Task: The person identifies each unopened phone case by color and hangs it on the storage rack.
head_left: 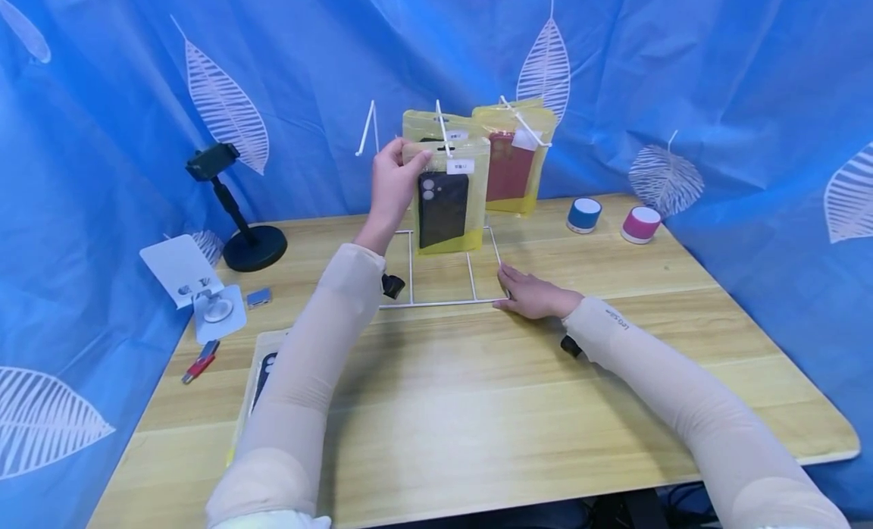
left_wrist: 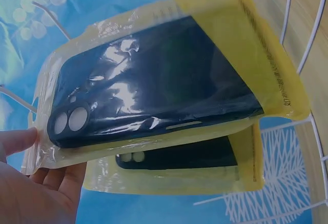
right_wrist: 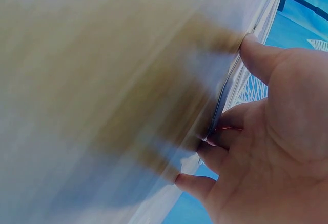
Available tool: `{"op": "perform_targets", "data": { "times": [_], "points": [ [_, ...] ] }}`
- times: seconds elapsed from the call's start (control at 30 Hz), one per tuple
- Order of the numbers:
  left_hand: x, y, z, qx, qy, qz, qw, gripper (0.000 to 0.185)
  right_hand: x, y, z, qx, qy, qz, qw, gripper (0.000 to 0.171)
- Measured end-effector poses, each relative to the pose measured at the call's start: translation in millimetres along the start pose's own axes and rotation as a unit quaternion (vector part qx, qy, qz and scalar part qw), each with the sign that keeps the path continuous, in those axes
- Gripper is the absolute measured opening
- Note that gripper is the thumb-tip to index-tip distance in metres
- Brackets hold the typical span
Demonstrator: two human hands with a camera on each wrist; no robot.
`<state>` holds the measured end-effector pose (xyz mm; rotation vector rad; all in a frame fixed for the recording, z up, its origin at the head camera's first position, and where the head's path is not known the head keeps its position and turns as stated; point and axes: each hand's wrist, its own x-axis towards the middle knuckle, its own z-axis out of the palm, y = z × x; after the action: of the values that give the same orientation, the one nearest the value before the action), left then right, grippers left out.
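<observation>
My left hand (head_left: pixel 398 176) pinches the upper left corner of a yellow-edged clear pouch holding a black phone case (head_left: pixel 443 211). The pouch's hang hole is at the tip of the middle hook (head_left: pixel 443 127) of a white wire rack; whether the hook passes through it I cannot tell. In the left wrist view, thumb and fingers grip the pouch edge, and a second bagged black case (left_wrist: pixel 179 155) hangs behind. Lower right, my right hand (head_left: pixel 535 294) rests with extended fingers on the near right corner of the rack's base (head_left: pixel 443 303), fingertips against the tabletop.
A bagged red phone case (head_left: pixel 508 169) hangs from the right hook; the left hook (head_left: pixel 368 127) is bare. Blue (head_left: pixel 583 215) and pink (head_left: pixel 641 224) cylinders stand at the back right. Leftward are a black stand (head_left: pixel 252 247), a white stand (head_left: pixel 218 309) and another pouch (head_left: pixel 262 370).
</observation>
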<state>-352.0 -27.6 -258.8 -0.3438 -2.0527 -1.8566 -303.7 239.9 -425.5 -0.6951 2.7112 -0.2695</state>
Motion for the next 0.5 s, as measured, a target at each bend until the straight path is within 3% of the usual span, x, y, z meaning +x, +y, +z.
{"op": "perform_targets", "data": {
  "times": [0.1, 0.27, 0.5],
  "points": [
    [9.7, -2.9, 3.8, 0.027, 0.004, -0.004, 0.9996, 0.021, -1.1, 0.8, -0.6, 0.001, 0.002, 0.000, 1.000, 0.079],
    [26.6, -4.8, 8.3, 0.064, 0.012, -0.005, 0.9979, 0.015, -0.3, 1.0, -0.1, -0.006, 0.005, -0.001, 1.000, 0.078],
    [44.4, -14.3, 12.6, 0.081, 0.017, -0.012, 0.9965, 0.014, 0.0, 2.1, 1.0, -0.003, 0.004, 0.001, 1.000, 0.079]
  ]
}}
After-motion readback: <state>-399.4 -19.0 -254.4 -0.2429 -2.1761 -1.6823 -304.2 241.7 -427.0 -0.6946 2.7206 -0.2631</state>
